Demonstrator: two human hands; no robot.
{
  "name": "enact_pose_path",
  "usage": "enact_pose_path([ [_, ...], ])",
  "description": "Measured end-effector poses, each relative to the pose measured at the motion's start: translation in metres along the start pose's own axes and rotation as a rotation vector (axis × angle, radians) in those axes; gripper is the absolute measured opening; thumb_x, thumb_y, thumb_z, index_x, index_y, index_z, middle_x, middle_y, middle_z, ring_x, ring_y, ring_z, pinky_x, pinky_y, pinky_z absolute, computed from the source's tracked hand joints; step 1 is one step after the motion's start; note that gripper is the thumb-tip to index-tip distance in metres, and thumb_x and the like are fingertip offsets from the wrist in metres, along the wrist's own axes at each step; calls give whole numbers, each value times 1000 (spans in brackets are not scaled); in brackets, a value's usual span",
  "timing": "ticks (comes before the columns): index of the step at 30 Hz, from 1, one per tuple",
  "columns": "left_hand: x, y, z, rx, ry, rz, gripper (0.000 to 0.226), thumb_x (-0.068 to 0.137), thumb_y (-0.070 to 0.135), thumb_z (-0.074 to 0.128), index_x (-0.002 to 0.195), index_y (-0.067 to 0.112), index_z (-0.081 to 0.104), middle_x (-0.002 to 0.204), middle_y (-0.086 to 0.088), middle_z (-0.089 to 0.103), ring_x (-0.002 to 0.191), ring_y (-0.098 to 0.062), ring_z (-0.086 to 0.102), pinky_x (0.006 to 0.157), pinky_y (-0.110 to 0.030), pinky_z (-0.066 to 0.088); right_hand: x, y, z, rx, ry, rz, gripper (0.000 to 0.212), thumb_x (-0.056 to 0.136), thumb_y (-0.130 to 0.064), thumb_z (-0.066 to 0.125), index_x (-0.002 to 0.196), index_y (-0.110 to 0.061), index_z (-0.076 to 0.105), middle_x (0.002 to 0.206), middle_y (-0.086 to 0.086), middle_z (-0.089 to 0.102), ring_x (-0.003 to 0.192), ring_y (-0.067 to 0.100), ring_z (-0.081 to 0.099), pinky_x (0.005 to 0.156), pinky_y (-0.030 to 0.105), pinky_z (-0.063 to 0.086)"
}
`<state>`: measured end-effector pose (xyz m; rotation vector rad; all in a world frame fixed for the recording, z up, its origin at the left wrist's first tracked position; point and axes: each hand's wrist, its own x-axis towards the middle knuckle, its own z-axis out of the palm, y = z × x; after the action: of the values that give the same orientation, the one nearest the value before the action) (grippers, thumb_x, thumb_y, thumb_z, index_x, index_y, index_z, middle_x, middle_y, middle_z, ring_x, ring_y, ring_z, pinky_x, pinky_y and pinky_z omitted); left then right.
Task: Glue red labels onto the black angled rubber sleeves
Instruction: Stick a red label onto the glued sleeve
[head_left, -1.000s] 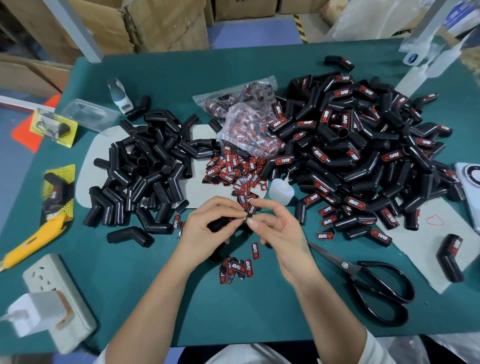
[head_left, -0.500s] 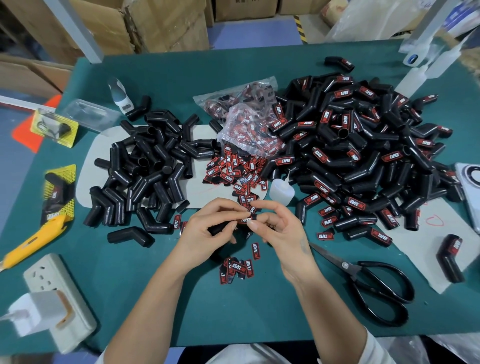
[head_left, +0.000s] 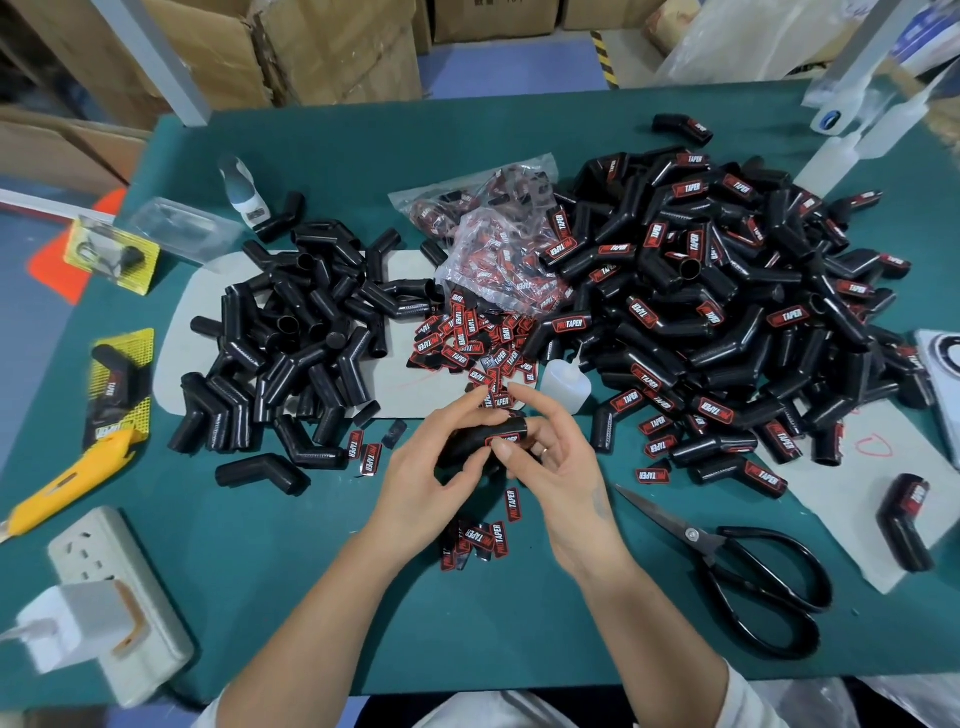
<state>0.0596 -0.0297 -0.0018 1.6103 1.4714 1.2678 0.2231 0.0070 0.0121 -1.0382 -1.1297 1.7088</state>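
My left hand grips a black angled rubber sleeve above the table's front middle. A red label lies on that sleeve, and the thumb of my right hand presses on it while the other fingers spread loosely. A pile of plain black sleeves lies to the left. A much larger heap of labelled sleeves fills the right. Loose red labels are scattered in the middle, a few more under my wrists. A small glue bottle stands just right of my hands.
Black scissors lie at the front right. A yellow utility knife and a white power strip with a charger sit at the front left. Clear bags of labels lie at the centre back. One labelled sleeve rests on grey card, far right.
The hands have dropped slightly toward me. The sleeve now shows between them with the label on it, and my right fingers have spread apart while the thumb presses down.
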Motion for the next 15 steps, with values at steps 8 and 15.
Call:
enact_pose_path([
  [8,1,0,0,-113,16,-54,63,97,12,65,150,40,48,131,14,71,130,-16,64,113,-25,43,1,-1,-3,28,-16,-3,50,93,-14,71,137,-37,64,95,-2,72,87,10,63,94,33,47],
  [15,3,4,-4,-171,10,-122,47,99,10,66,136,39,61,129,10,72,130,-20,63,111,-27,45,-2,-7,-2,19,-34,-41,47,98,-14,65,140,-36,61,101,2,76,96,11,67,85,23,52],
])
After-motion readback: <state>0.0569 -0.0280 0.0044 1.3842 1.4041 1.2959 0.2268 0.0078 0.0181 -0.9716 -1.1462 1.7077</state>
